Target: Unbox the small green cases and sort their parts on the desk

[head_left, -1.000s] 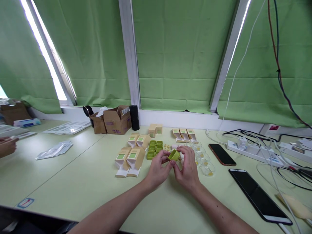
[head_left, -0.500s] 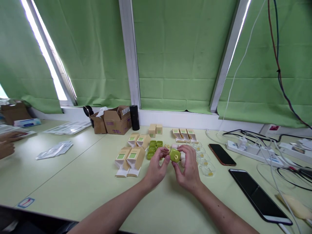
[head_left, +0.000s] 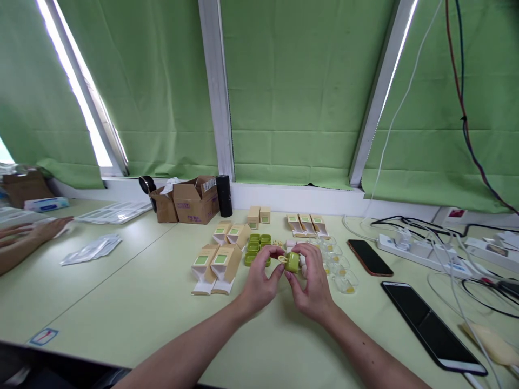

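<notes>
My left hand [head_left: 260,280] and my right hand [head_left: 311,281] meet just above the pale green table [head_left: 121,302]. My right hand is wrapped round a small green case [head_left: 291,262]. My left hand pinches a small yellow piece [head_left: 283,259] against the case's left side. Behind my hands lie several green case halves [head_left: 254,248] in a cluster. Tan cartons [head_left: 217,261] with green labels lie to the left, and clear plastic shells [head_left: 341,270] with yellow bits lie to the right.
Two phones [head_left: 368,256] [head_left: 432,326] lie at the right, beside a power strip [head_left: 421,249] and tangled cables. Open cardboard boxes [head_left: 190,200] and a black cylinder [head_left: 223,195] stand by the window sill. Another person's hand [head_left: 36,232] reaches over packets at the far left.
The green case was turned in my hands and now sits lower, with a yellow piece at its left side. The other person's hand at far left stretched out over the table.
</notes>
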Action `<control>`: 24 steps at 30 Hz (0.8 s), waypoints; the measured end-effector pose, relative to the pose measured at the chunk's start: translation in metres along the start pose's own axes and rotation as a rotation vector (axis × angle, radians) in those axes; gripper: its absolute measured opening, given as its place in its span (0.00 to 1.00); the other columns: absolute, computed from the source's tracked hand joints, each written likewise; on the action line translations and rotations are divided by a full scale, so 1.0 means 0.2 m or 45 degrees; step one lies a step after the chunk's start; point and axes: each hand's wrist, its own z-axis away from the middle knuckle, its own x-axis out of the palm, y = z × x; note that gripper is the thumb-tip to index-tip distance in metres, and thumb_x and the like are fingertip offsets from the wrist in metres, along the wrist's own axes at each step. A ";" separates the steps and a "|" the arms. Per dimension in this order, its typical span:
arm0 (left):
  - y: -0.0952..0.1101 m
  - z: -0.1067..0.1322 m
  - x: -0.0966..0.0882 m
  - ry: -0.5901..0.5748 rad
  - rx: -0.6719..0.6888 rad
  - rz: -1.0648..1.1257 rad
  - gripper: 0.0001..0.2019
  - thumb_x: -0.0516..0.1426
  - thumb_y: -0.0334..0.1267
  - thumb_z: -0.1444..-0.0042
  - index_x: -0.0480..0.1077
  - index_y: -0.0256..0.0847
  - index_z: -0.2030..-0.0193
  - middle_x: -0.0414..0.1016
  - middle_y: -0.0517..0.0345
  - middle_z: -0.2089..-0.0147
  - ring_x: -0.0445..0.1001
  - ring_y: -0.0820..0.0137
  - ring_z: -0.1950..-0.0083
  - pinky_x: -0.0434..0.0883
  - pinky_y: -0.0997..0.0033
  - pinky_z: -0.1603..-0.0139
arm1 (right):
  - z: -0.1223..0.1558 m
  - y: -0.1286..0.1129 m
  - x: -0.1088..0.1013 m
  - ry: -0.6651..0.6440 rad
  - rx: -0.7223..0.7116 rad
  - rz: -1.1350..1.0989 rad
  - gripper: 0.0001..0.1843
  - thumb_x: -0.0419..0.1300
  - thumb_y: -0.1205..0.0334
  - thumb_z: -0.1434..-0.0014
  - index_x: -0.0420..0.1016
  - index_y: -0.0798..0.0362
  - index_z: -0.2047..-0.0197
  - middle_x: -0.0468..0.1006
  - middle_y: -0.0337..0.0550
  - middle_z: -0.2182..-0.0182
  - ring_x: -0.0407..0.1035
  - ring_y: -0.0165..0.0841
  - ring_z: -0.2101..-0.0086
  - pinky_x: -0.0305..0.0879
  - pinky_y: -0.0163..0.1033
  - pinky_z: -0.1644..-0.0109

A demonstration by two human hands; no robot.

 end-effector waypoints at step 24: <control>-0.03 0.00 0.00 0.065 0.031 -0.031 0.01 0.59 0.34 0.37 0.72 0.41 0.60 0.79 0.54 0.60 0.77 0.65 0.57 0.74 0.64 0.54 | 0.02 0.03 0.00 -0.066 0.061 -0.095 0.22 0.58 0.65 0.37 0.64 0.48 0.40 0.73 0.51 0.48 0.70 0.46 0.47 0.71 0.52 0.45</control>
